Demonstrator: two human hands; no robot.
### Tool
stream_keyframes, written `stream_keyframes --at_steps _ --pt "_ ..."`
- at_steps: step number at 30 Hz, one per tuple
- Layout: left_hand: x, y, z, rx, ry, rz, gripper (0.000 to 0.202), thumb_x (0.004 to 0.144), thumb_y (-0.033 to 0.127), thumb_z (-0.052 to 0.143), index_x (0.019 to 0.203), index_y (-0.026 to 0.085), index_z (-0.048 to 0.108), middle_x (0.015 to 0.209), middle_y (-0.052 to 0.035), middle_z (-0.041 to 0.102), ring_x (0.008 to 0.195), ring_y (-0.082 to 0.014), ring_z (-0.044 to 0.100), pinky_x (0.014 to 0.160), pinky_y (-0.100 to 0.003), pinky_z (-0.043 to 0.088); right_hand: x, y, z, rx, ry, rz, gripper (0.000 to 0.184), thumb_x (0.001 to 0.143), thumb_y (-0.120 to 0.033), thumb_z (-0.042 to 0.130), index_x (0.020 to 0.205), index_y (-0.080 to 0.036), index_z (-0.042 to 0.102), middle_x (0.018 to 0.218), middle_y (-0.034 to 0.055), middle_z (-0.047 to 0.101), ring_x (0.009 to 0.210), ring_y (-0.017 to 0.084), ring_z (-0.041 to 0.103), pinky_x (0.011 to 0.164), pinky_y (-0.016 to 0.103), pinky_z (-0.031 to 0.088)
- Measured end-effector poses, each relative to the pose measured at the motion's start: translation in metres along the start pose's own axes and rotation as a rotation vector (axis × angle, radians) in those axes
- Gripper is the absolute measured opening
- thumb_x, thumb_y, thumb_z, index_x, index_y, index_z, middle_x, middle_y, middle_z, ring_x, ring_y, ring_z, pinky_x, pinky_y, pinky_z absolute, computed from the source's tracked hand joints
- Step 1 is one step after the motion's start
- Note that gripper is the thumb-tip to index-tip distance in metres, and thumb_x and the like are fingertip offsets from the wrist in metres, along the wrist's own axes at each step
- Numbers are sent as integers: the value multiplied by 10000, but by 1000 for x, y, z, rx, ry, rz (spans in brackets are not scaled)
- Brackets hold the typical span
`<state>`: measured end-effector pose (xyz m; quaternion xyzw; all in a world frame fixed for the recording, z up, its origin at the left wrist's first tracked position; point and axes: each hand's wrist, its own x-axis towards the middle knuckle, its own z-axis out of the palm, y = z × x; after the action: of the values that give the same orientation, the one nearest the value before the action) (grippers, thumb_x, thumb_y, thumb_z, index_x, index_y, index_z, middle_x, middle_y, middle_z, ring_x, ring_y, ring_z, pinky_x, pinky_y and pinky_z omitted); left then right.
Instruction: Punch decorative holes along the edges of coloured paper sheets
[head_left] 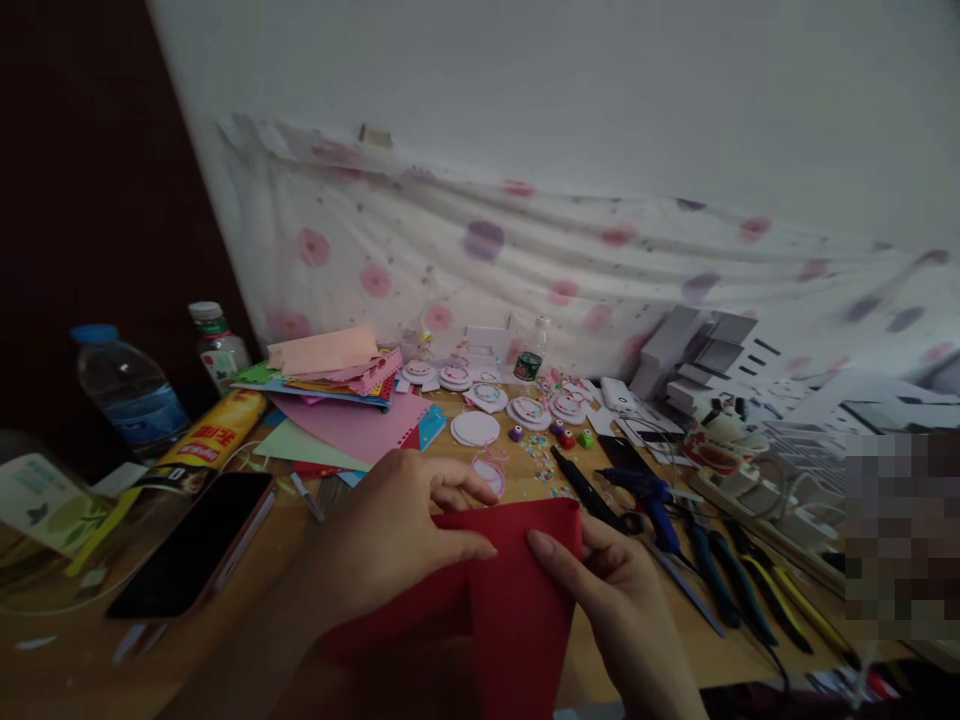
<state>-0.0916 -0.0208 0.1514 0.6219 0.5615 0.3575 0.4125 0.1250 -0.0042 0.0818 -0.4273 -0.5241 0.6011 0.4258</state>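
A folded sheet of red paper (521, 610) is held upright in front of me, one part hanging down and another slanting off to the lower left. My right hand (619, 590) pinches its upper right corner, thumb on the near face and fingers behind. At the upper left edge, my left hand (409, 540) has its thumb against the near side and its fingers curled over the far side. Those curled fingers partly hide the edge. Just beyond the paper lie a small pink ring-shaped piece (489, 475) and scattered colourful beads (540, 458).
A phone (199, 540), a yellow packet (214, 430) and a water bottle (131, 390) are on the left. Coloured paper (330, 390) is stacked behind. White discs (475, 429) lie mid-table. To the right are a blue glue gun (649, 500), yellow-handled pliers (780, 590) and a power strip (765, 515).
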Motion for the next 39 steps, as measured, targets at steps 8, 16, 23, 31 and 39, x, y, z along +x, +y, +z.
stream_keyframes --at_steps 8,16,23,31,39 --pt "-2 -3 -2 -3 32 29 350 678 311 782 1023 252 772 800 -24 786 784 -243 742 671 -277 524 0 0 0 34 -12 3 361 723 -508 856 816 -173 755 730 54 729 628 172 645 580 249 533" --pt "-2 5 -5 87 3 -1 357 715 321 757 1065 254 735 687 39 743 673 -197 692 589 -244 432 -5 -8 8 122 51 -4 401 713 -520 854 910 -180 774 784 74 754 669 205 678 615 270 544" --pt "-4 4 -8 153 -32 -29 383 756 346 748 1132 290 702 712 63 718 712 -177 671 651 -252 436 -1 -11 7 154 100 -72 352 699 -497 875 652 -180 730 586 12 664 548 105 575 516 165 439" --pt "1 10 8 290 -53 139 309 872 469 638 1110 285 711 994 -3 758 903 -213 683 732 -288 439 2 -14 13 64 12 -86 365 701 -539 858 717 -184 774 634 21 688 566 95 560 540 166 421" --pt "10 18 32 601 62 394 264 907 192 597 647 183 643 668 13 634 642 -138 544 610 -287 320 6 -9 24 48 -112 -84 419 726 -586 811 733 -171 758 654 19 643 592 96 492 541 179 369"
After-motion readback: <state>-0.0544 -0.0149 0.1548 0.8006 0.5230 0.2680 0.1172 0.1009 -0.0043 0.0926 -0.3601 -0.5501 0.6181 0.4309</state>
